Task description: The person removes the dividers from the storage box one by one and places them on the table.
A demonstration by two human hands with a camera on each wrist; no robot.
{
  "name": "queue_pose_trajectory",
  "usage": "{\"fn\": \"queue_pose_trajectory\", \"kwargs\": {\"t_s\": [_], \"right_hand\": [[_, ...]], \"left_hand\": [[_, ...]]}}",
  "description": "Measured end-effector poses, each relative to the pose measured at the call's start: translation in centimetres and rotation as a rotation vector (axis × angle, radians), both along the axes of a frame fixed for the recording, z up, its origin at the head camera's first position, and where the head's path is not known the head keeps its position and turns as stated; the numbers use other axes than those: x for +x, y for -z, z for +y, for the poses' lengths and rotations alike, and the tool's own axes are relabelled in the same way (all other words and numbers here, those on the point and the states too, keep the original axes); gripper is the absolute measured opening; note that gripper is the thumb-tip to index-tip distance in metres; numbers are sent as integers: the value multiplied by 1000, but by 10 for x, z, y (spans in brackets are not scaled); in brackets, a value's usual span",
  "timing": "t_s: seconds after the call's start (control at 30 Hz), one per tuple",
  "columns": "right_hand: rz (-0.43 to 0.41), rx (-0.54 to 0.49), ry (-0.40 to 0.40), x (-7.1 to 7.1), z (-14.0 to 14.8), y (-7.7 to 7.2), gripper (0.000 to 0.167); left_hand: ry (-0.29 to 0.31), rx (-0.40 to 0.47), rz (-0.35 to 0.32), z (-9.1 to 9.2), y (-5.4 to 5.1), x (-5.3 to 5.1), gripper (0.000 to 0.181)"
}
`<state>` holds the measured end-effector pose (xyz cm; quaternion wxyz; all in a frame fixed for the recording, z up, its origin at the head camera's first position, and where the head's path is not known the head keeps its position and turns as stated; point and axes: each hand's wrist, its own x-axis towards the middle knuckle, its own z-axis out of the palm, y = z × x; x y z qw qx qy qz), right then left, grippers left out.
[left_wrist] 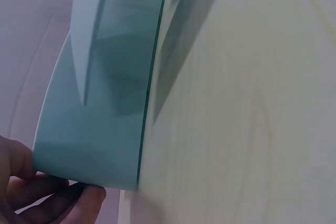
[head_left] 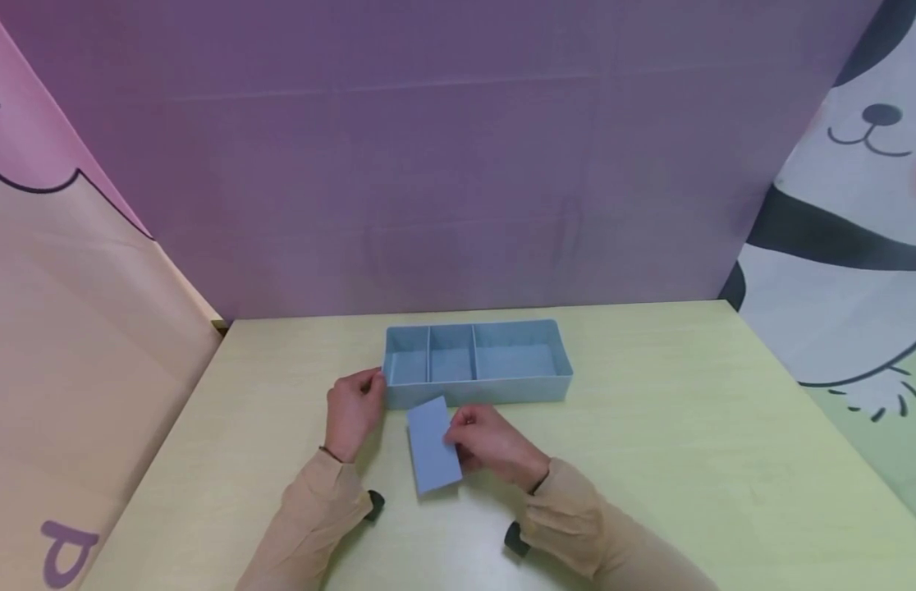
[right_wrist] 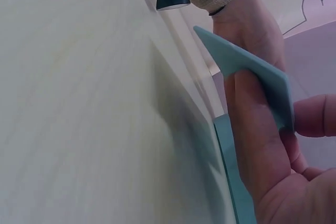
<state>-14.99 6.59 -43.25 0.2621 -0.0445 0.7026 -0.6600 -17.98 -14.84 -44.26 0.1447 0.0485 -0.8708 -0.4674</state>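
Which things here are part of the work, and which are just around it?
In the work:
Blue divided box, held at its left end by the left hand
Flat blue piece, pinched by the right hand

Just around it:
Table under the box
Purple backdrop
Panda print on the right

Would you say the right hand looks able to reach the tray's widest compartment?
Probably yes: the widest compartment is open on top, though the right hand holds a flat blue panel and would have to clear the front wall.
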Motion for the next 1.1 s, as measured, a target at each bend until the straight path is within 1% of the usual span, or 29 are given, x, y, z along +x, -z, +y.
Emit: {"fn": "queue_pose_trajectory", "kwargs": {"t_s": [0.2,0.4,0.67,0.97,1.1], "right_hand": [[1,6,1,2,-2,5,8],[-2,29,2,7,-6,4,8],[3,48,15,10,-10,6,7],[19,82,31,12,-14,10,7],[60,142,24,13,-15,9,10]], "left_hand": [[-3,-9,17,0,-1,0,29],[-5,-15,29,0,1,-1,29],[-4,-27,44,0,-1,0,29],[-8,-29,27,0,-1,0,29],[-6,-27,22,0,-2,0,29]]}}
